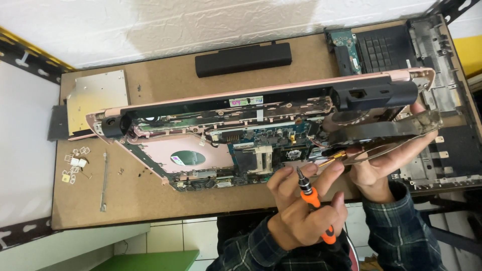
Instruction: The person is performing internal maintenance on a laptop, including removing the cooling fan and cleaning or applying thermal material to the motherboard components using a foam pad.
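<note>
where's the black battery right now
In the head view the long black battery lies at the far edge of the brown table, just beyond the opened pink laptop, right of the silver optical drive.

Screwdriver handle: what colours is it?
Orange and black screwdriver, held in the left hand; head view.

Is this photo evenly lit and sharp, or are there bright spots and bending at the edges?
Head view: soft, even light with faint shadows under the pink laptop chassis; the white wall at top looks washed out; the table edges bow slightly, a wide-lens effect; the left hand holding the orange screwdriver and the right hand look sharp.
</note>
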